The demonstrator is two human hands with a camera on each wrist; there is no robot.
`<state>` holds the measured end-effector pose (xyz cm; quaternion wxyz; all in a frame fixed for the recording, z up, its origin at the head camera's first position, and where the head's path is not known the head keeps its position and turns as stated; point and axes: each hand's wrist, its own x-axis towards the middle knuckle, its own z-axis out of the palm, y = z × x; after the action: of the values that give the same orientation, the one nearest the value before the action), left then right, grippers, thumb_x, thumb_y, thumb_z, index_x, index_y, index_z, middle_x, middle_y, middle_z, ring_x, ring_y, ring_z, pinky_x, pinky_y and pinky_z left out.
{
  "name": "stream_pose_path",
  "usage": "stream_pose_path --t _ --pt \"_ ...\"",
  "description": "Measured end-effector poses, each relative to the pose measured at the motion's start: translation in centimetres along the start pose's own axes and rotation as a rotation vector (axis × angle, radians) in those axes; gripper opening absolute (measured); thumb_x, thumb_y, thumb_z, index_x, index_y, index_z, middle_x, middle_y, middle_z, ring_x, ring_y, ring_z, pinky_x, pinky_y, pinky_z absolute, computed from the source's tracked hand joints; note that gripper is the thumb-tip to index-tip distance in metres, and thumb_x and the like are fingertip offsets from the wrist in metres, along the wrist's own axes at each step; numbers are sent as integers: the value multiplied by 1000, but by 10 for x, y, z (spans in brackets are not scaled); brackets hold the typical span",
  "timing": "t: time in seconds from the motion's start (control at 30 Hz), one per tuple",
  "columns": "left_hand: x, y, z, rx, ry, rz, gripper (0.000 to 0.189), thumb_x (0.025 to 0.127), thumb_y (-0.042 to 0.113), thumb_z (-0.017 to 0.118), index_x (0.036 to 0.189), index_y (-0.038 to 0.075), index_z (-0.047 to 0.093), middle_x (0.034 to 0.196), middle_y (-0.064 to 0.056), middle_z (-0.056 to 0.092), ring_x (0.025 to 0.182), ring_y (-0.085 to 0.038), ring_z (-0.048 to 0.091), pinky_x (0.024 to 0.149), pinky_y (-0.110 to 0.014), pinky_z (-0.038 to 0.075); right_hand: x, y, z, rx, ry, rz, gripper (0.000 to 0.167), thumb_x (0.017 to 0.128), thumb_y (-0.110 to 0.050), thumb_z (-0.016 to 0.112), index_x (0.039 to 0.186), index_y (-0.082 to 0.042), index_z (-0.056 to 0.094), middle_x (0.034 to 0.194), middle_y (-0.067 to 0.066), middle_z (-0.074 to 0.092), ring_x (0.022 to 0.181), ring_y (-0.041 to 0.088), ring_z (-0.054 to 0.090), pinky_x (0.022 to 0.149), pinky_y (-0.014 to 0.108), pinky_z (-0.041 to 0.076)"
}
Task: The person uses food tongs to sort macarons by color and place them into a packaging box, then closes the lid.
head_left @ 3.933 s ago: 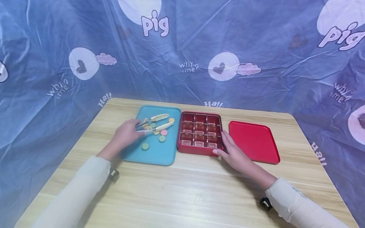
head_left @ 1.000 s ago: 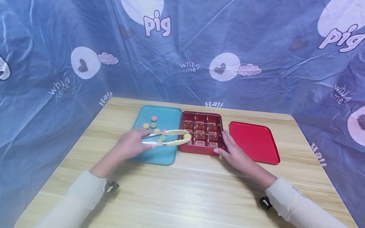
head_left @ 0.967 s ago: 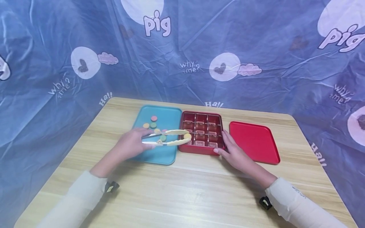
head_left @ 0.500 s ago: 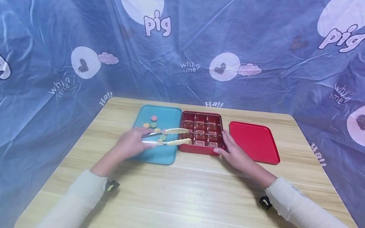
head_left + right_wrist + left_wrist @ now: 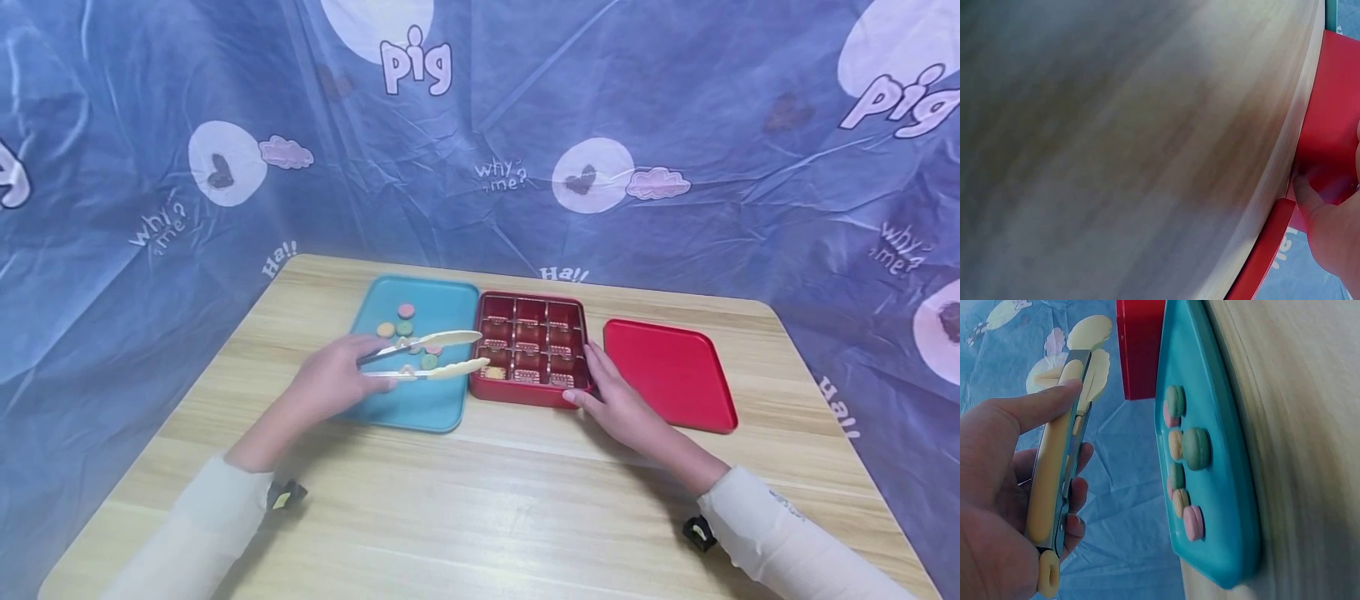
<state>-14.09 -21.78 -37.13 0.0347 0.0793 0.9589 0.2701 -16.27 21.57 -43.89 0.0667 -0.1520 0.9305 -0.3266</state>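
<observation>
My left hand (image 5: 330, 379) grips metal tongs (image 5: 450, 338) with cream scalloped tips, thumb along one arm in the left wrist view. The tips are spread with nothing between them, at the left rim of a red box (image 5: 525, 396). That box has a clear insert of several square compartments. A yellow macaron (image 5: 493, 373) lies in its front-left compartment. My right hand (image 5: 626, 417) rests at the box's front-right corner, fingers along the right side, thumb against the front wall. Several pink, green and yellow macarons, such as a green macaron (image 5: 1196, 449), lie on the blue tray (image 5: 442, 300).
The blue tray touches or nearly touches the box's left side. A flat red lid (image 5: 671, 375) lies to the right of the box, close by my right hand. Everything stands on a wooden table (image 5: 480, 508) before a blue printed curtain (image 5: 495, 225).
The tongs carried the yellow macaron from the tray to the box and let it go into the front-left compartment. Now they have drawn back left, tips apart. My right hand stayed put.
</observation>
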Motion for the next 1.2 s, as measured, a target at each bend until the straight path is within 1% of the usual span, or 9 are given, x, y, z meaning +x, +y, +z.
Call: stream_pose_path --t 0.13,0.3,0.47,0.6,0.7,0.8,1.03,1.2 --pt "-4 -8 -2 -9 9 -23 68 83 46 80 141 18 59 145 -12 58 136 -38 50 111 -59 39 0 -1 0 5 -2 4 103 92 -59 62 163 -13 3 170 15 6 155 40 12 116 67 27" --pt "-10 -18 -4 -8 34 -48 71 83 51 78 144 19 57 145 -14 57 136 -40 49 111 -62 38 -1 -2 0 17 -13 12 104 92 -59 63 163 -14 2 170 12 5 155 39 12 115 66 28" --pt "-14 -29 -5 7 56 -55 69 85 48 77 145 21 56 145 -16 56 135 -41 49 110 -63 38 -2 -1 0 30 -11 13 102 93 -53 66 163 -15 3 170 12 5 155 39 12 115 66 29" --pt "-17 -38 -6 17 69 -64 69 85 45 77 145 18 56 145 -16 56 134 -42 49 108 -64 38 -3 0 1 28 -4 7 102 93 -51 66 163 -13 4 170 13 6 154 41 13 114 67 30" --pt "-18 -44 -8 24 73 -80 72 85 45 77 146 15 54 147 -18 54 135 -44 48 108 -65 37 -3 1 1 23 -2 1 102 93 -55 65 163 -12 3 170 14 6 154 41 13 115 67 29" --pt "-18 -51 -8 25 70 -96 73 86 45 76 147 14 53 148 -19 53 135 -46 47 108 -66 36 -2 1 0 20 -3 3 103 92 -57 63 163 -13 3 170 14 6 154 41 12 115 67 28" --pt "-19 -63 -8 12 63 -121 71 85 49 75 144 14 56 141 -18 59 126 -44 55 101 -64 43 -1 -1 0 15 -8 10 103 92 -57 63 163 -14 2 170 15 5 154 41 12 116 67 27" --pt "-20 -69 -9 13 63 -136 70 85 50 75 142 14 58 139 -18 60 123 -42 57 99 -63 45 0 -1 0 13 -6 7 103 93 -55 64 163 -13 2 170 15 5 155 41 11 116 67 27"
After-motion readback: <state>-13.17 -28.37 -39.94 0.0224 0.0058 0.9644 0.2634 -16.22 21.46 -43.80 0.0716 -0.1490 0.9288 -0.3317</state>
